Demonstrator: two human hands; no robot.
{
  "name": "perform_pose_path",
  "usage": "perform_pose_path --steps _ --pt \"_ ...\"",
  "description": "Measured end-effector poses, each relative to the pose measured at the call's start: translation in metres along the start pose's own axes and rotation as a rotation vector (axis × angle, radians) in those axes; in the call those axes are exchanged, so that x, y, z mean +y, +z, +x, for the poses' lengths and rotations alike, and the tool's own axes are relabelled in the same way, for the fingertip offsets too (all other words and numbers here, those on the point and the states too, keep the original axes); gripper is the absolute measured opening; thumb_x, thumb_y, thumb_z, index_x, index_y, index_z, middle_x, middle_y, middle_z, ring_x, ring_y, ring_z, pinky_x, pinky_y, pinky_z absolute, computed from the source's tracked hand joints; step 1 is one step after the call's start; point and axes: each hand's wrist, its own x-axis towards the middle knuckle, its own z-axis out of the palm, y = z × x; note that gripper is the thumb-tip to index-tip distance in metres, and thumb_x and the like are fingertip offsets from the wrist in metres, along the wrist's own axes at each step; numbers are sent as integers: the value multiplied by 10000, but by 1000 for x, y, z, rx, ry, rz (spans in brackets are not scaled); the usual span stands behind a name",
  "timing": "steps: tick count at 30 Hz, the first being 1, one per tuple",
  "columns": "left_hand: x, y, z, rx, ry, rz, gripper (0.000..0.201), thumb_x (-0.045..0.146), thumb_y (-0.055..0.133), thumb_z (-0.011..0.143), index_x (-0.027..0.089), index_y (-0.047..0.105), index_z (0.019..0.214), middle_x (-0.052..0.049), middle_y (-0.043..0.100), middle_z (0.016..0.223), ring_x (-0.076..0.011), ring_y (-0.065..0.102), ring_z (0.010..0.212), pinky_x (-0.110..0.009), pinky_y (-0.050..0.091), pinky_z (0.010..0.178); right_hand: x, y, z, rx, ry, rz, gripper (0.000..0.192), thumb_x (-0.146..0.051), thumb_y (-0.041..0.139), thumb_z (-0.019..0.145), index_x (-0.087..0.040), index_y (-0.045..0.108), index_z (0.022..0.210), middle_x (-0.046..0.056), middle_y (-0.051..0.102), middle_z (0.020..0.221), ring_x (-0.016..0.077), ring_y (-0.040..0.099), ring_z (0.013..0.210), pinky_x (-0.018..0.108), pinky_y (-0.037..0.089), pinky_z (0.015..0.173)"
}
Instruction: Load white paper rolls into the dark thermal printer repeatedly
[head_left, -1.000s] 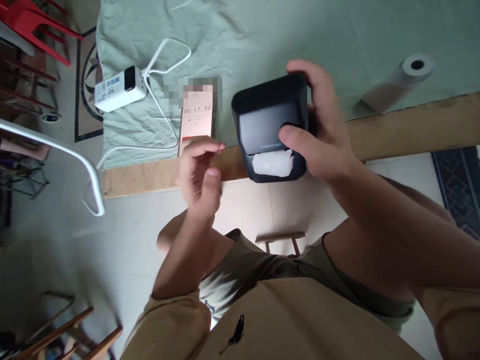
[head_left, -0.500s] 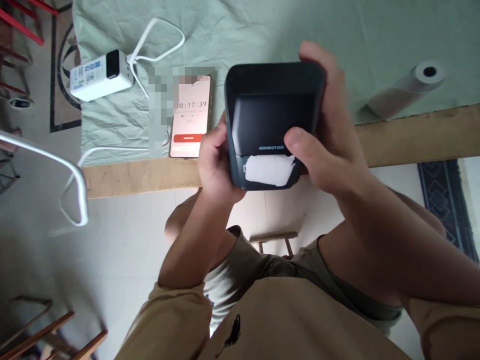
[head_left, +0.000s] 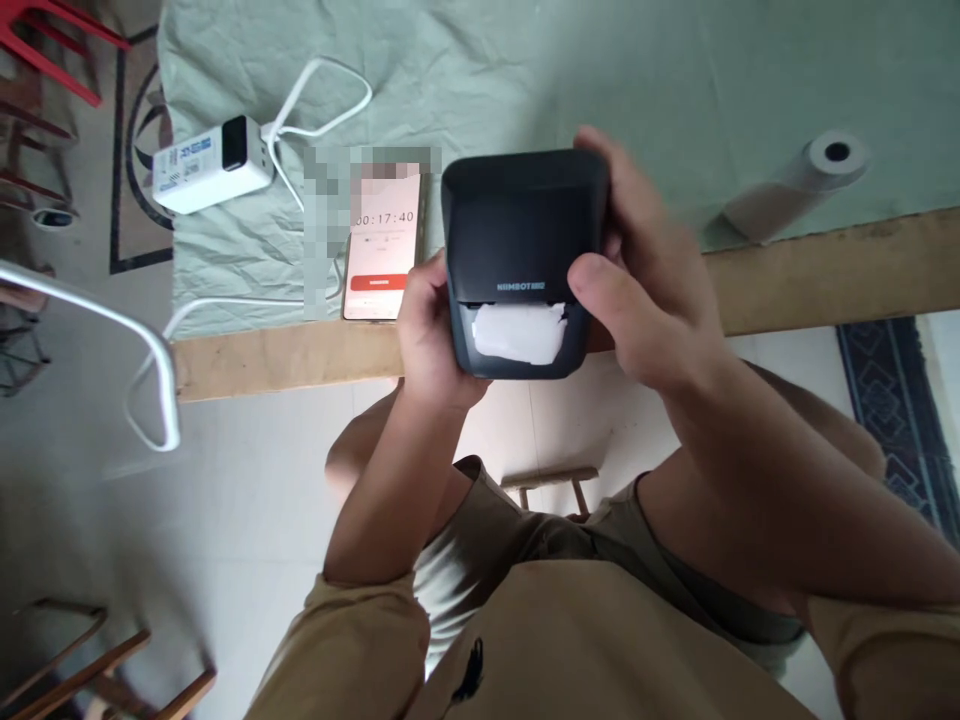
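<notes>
A black label printer marked NIIMBOT is held up over the table's near edge. A torn-edged strip of white paper shows at the slot on its lower front. My left hand grips the printer's lower left side, partly hidden behind it. My right hand wraps the right side, its thumb at the front edge near the lettering and its fingers at the upper right corner and behind.
A phone showing a timer lies left of the printer, near a white power bank with a white cable. A white paper roll lies at the right on the green cloth. A small wooden stool is below.
The printer has moved slightly left and down, its lid now sitting lower and flush above the paper slot. Both hands keep hold of it.
</notes>
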Motion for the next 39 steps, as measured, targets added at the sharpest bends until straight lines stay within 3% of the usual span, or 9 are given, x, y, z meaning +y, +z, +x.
perform_pose_path --steps 5,8,11,15,21,25,32,36,39 --pt "3 0 -4 -93 16 -71 294 400 424 843 167 591 776 -52 650 853 -261 497 1217 -354 465 979 0 -14 3 -122 71 -182 797 -414 632 729 -263 261 1418 45 505 1304 247 522 1198 466 437 1051" --pt "4 -3 -3 -137 -31 -49 372 496 407 828 175 597 828 -64 660 949 -288 476 1247 -377 479 947 -6 -24 7 -65 4 -379 769 -453 701 660 -271 387 1338 57 519 1265 267 523 1172 486 456 1000" --pt "4 -4 -3 -220 -6 -27 305 444 467 810 186 607 891 -47 666 966 -267 517 1214 -358 490 937 -15 -29 11 138 -88 -426 614 -472 730 633 -213 528 1152 60 584 1061 195 606 898 382 523 753" --pt "3 -7 1 -282 -19 27 236 363 541 802 175 623 918 -34 675 863 -240 603 1097 -348 504 920 -27 -31 16 315 -124 -214 217 -365 582 813 -195 524 935 -6 552 1068 28 552 553 234 366 411" --pt "0 -6 3 -282 -28 -37 181 309 510 815 179 630 854 -13 671 775 -216 627 1053 -320 517 894 -32 -32 27 391 -73 -153 94 -254 511 857 -178 459 872 15 504 1044 56 648 709 209 497 451" --pt "1 -3 2 -202 -35 -13 194 339 508 810 189 631 819 -8 681 813 -219 623 1060 -305 527 868 -25 -34 26 408 -129 -171 115 -213 570 803 -206 458 827 -8 508 978 56 640 686 195 462 433" --pt "3 4 0 -254 -26 20 205 314 501 826 186 635 912 -9 689 824 -205 614 1092 -293 516 900 -20 -30 16 66 -265 -751 110 -246 513 818 -237 621 834 -33 627 742 74 517 591 252 348 555" --pt "1 3 0 -261 -52 28 259 321 493 824 192 623 1007 -11 683 828 -213 618 1088 -311 508 921 -27 -27 19 -193 -72 -922 180 -324 499 824 -298 620 956 -28 651 972 141 580 734 276 302 573" --pt "0 -1 0 -262 -80 46 282 343 490 825 202 615 1034 -14 681 855 -220 620 1083 -323 510 916 -32 -28 21 -293 23 -1004 219 -351 445 842 -330 579 1013 -27 654 910 165 571 710 270 243 567"
